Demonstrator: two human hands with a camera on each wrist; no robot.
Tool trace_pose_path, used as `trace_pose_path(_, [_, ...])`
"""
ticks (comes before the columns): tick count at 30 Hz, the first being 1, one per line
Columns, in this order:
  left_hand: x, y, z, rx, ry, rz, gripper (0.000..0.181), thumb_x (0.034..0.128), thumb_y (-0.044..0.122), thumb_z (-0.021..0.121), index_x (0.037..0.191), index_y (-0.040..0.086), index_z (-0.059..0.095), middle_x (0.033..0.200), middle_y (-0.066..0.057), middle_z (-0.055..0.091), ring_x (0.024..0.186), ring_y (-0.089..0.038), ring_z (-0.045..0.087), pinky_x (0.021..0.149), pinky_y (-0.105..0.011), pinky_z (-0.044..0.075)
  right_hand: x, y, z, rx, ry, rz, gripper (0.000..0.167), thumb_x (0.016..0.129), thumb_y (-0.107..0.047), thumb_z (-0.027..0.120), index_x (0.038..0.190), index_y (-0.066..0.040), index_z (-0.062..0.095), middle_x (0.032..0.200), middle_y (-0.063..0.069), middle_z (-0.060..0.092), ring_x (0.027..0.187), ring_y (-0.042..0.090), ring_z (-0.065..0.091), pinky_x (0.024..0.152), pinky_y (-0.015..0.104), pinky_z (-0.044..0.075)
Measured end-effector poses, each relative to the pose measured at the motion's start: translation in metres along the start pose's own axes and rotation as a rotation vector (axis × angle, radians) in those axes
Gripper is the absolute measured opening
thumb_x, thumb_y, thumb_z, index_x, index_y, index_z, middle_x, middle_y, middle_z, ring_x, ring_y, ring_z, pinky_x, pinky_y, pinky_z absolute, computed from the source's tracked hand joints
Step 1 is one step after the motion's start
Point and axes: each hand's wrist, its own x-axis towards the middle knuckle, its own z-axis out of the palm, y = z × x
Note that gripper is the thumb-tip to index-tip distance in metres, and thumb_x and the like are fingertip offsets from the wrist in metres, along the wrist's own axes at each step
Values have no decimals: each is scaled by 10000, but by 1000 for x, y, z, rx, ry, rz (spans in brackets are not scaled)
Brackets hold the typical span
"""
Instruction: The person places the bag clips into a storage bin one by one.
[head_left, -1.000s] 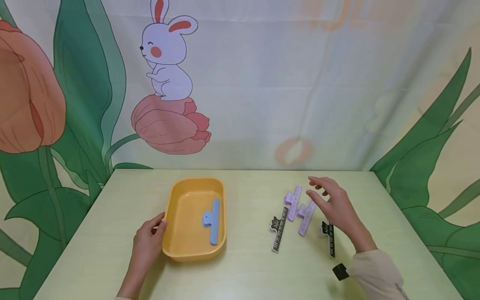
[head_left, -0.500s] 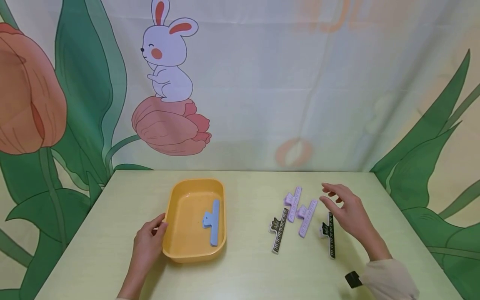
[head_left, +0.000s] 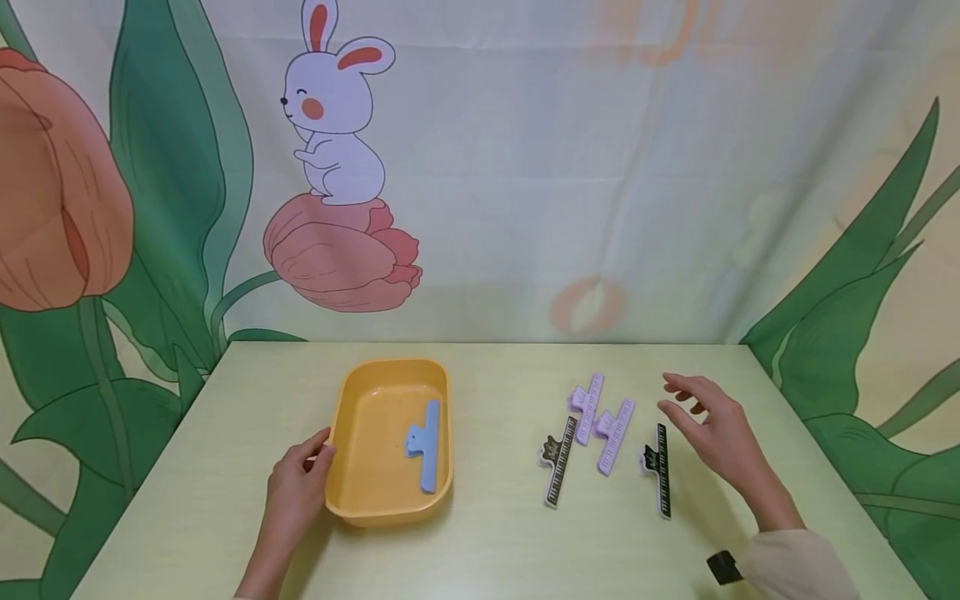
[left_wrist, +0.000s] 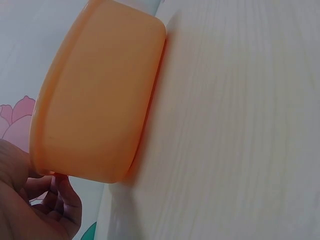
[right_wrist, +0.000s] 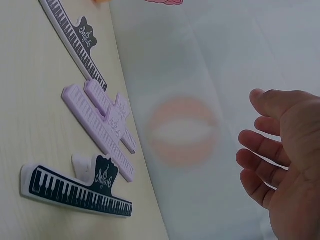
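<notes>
A yellow tray (head_left: 367, 450) stands on the table at left, with a blue clip (head_left: 429, 446) lying in its right part. My left hand (head_left: 295, 487) pinches the tray's left rim; in the left wrist view the fingers (left_wrist: 67, 200) meet the edge of the tray (left_wrist: 100, 95). My right hand (head_left: 723, 433) hovers with nothing in it, fingers relaxed, right of a black clip (head_left: 663, 471). Further left lie two purple clips (head_left: 590, 408) and another black clip (head_left: 558, 462). The right wrist view shows the hand (right_wrist: 285, 155) apart from the near black clip (right_wrist: 80, 192).
A pale wooden table (head_left: 495, 550) carries everything. Behind its back edge hangs a cloth (head_left: 495, 167) printed with a rabbit, tulips and leaves. A black square piece (head_left: 723, 567) sits by the right sleeve (head_left: 798, 567).
My right hand has moved right and toward the table's front, away from the purple clips, uncovering the right black clip. My left hand and the tray have stayed put.
</notes>
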Motion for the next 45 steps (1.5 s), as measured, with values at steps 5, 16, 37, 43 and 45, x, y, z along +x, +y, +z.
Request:
trace_pose_path(5, [-1,1,0,0,-2,-4,433,1084,158,548,1468,-41,533,1206,-221,602,1036,-322,602,711,-216,468,-4,5,-1,-7,-5,6,414,941,-86,764,1325,19,650,1152,163,695,1007,299,622,779,319,512])
trace_pose_path(16, [-2,1,-1,3,-1,-2,434,1085,164,545,1466,-42,534,1205,-220,603,1041,-326,603,722,-220,468,-15,17,5,-17,-73,42,421,945,-130,770,1322,17,650,1159,158,695,1001,290,624,780,422,540])
trace_pose_path(37, [-1,1,-1,3,7,9,434,1083,170,555,1465,-37,540,1199,-211,605,1041,-321,600,741,-222,466,-29,31,23,16,-208,71,448,920,-116,793,1322,25,655,1179,150,678,994,298,621,780,422,539])
trace_pose_path(43, [-1,1,0,3,6,13,432,1083,166,554,1463,-39,541,1201,-214,606,1038,-320,599,745,-228,466,-31,30,26,22,-229,103,475,922,-173,805,1329,20,653,1198,142,674,1002,285,613,790,414,535])
trace_pose_path(45, [-2,1,0,1,4,13,432,1084,166,552,1464,-39,539,1206,-219,605,1042,-324,600,745,-228,467,-32,29,27,27,-230,99,486,910,-174,818,1323,24,656,1188,146,675,998,286,611,789,411,537])
